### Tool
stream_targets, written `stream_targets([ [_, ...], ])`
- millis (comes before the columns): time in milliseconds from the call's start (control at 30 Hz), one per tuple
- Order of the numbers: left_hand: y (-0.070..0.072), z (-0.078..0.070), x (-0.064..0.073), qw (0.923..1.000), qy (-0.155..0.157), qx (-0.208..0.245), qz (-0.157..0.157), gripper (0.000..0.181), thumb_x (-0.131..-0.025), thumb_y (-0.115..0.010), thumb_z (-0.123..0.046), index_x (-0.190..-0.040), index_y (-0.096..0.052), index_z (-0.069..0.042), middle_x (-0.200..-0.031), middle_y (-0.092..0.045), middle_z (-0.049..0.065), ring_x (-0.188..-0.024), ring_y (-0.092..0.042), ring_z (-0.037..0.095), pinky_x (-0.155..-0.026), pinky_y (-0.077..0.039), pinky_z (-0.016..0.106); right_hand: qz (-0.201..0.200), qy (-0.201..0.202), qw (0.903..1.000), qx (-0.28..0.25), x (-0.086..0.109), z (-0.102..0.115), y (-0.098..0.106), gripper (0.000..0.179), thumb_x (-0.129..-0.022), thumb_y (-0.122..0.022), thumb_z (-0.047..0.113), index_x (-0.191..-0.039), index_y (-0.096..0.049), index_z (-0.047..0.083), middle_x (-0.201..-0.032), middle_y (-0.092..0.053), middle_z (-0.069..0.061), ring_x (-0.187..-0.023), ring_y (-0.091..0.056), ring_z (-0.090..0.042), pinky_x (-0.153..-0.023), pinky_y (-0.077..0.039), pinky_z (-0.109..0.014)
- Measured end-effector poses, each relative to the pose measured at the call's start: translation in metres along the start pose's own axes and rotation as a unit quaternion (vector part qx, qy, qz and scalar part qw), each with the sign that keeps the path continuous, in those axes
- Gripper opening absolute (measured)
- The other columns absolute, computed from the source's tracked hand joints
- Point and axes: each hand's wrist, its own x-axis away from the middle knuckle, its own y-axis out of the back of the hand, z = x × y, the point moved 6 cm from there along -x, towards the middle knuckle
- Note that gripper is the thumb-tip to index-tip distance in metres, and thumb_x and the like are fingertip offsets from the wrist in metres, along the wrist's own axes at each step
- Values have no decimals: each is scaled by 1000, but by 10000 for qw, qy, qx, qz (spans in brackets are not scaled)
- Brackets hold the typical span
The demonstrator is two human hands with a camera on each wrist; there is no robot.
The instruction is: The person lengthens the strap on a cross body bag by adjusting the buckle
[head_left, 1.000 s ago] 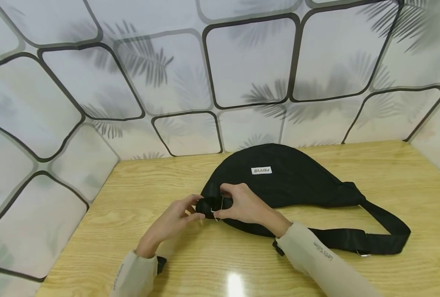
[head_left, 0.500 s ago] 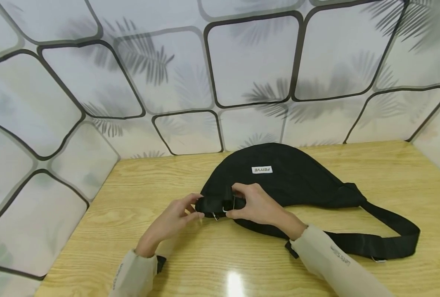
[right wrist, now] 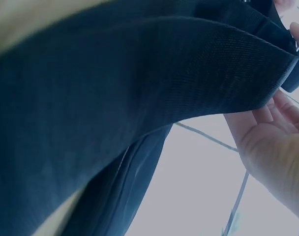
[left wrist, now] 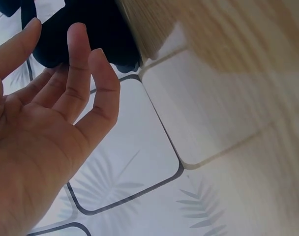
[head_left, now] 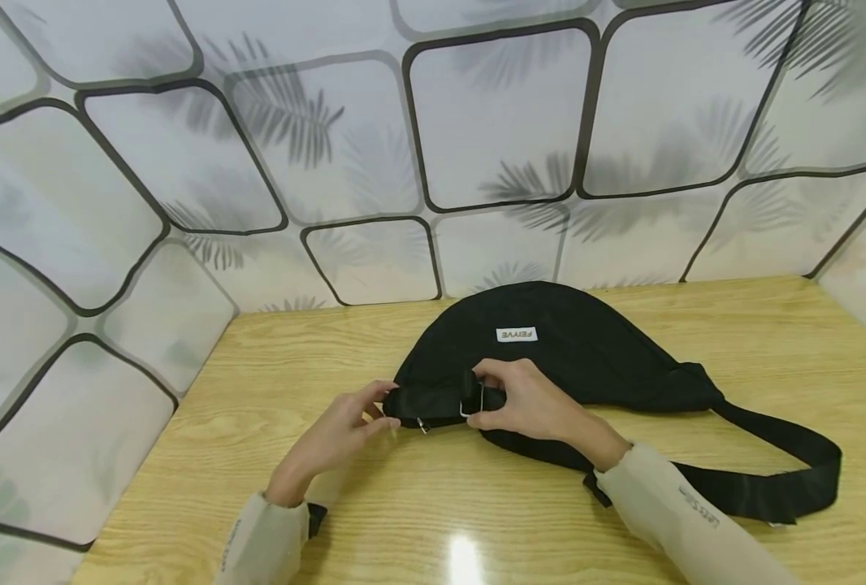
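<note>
A black waist bag with a small white label lies flat on the table. At its left tip my left hand pinches the bag's end, thumb below and fingers above. Next to it hangs a zipper pull. Further right, my right hand grips the strap at a metal slider buckle, holding it in front of the bag. The strap runs broad and black past the right hand in the right wrist view. In the left wrist view, the hand partly hides the bag's dark end.
The rest of the strap loops across the right side of the wooden table. A patterned curtain-like wall rises behind and along the left. Near the right sleeve a black strap end lies beneath.
My right hand has slid to the right with the buckle, away from the left hand. The strap between them is straighter, and the looped strap has shifted right. The left hand stays put.
</note>
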Motion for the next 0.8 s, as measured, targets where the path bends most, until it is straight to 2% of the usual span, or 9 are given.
stream_targets([
  [300, 1, 3, 1, 10000, 31, -23, 26, 40, -99, -66, -8, -135, -54, 8, -114, -66, 19, -89, -67, 22, -73, -54, 31, 58, -17, 9997, 248, 7, -6, 10, 43, -81, -85, 19, -114, -67, -2, -86, -67, 4, -71, -54, -9, -66, -47, -28],
  [500, 0, 4, 1, 10000, 45, -10, 62, 41, -100, -65, -9, -136, -53, 8, -118, -65, 22, -90, -67, 22, -73, -54, 31, 58, -30, 9995, 315, 13, -11, 15, 45, -81, -84, 19, -115, -67, -5, -84, -66, 4, -72, -56, -12, -66, -47, -28],
  [800, 2, 5, 1, 9999, -47, -132, 21, 39, -100, -65, -7, -134, -53, 9, -117, -65, 25, -88, -68, 23, -72, -54, 32, 98, -25, 9995, 291, 18, -16, 22, 43, -80, -83, 18, -113, -67, -3, -78, -64, 8, -66, -52, -7, -63, -45, -27],
])
